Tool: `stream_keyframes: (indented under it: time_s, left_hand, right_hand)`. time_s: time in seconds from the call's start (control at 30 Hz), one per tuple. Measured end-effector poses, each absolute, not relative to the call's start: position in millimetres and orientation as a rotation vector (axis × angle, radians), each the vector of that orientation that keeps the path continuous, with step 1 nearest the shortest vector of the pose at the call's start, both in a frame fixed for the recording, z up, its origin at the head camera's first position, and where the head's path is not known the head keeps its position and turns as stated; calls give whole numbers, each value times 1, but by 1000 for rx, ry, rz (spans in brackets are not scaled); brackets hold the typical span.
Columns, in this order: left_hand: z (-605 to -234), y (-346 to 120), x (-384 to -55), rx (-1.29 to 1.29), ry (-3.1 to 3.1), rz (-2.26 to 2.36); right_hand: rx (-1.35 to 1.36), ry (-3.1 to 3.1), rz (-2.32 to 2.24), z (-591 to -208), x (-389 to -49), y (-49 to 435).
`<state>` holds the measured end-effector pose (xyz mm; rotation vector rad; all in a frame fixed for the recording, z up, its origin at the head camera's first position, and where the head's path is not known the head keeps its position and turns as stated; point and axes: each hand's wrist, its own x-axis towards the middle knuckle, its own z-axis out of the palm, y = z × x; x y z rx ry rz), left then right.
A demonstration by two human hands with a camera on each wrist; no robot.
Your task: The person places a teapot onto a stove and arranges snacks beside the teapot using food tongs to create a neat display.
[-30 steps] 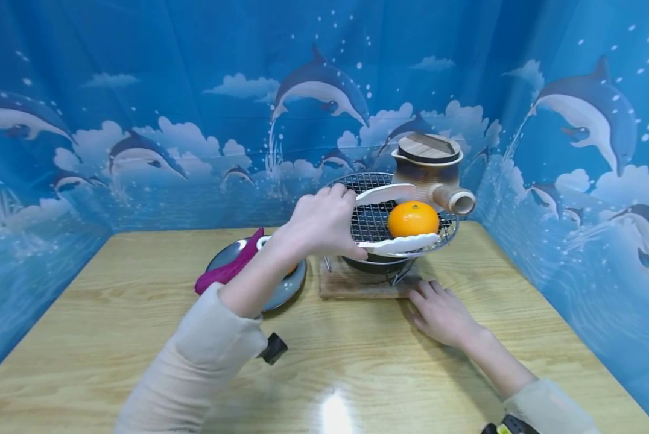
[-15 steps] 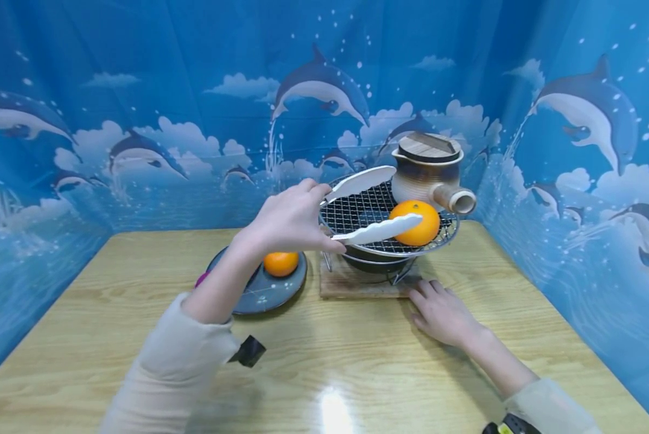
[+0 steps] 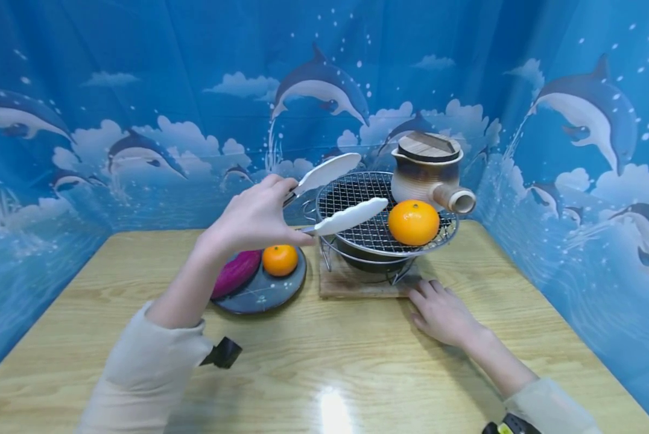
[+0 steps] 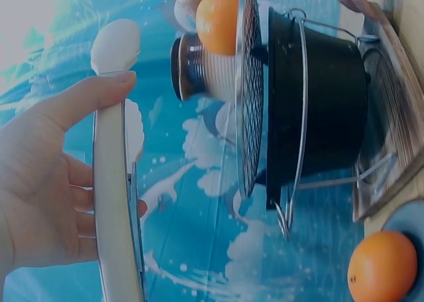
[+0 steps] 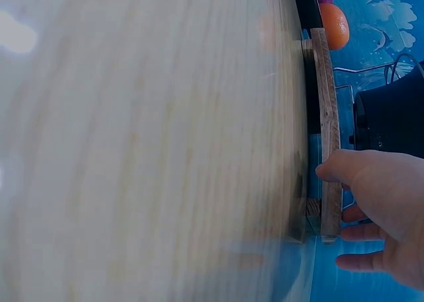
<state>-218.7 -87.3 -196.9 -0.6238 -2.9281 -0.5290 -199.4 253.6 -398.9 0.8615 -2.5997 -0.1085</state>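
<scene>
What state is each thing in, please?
White-tipped metal tongs: open, in left hand.
Brown ceramic pot: upright, wooden lid on.
Round orange fruit on metal mesh grill: whole.
Second orange fruit on dark round plate: whole.
Purple elongated object: lying on plate.
Black tapered stove: upright.

Metal-handled tongs with white scalloped tips (image 3: 351, 217) are held spread in the air, pointing right, apart from a round, glossy orange fruit (image 3: 414, 224) resting stem-end up on the near-right part of a silver-rimmed wire-mesh grill (image 3: 351, 190). A brown wooden board (image 3: 357, 289) lies level beneath.
</scene>
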Motion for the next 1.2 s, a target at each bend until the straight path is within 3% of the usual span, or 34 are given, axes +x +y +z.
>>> stream_keyframes:
  time_s: [0.53, 1.2]
  left_hand:
    - [-214, -136, -226, -409, -2997, -639]
    - [-249, -165, -240, -300, -3074, -397]
  right_hand:
    - [866, -2586, -99, -399, -199, 254]
    - [863, -2584, -102, -397, -197, 252]
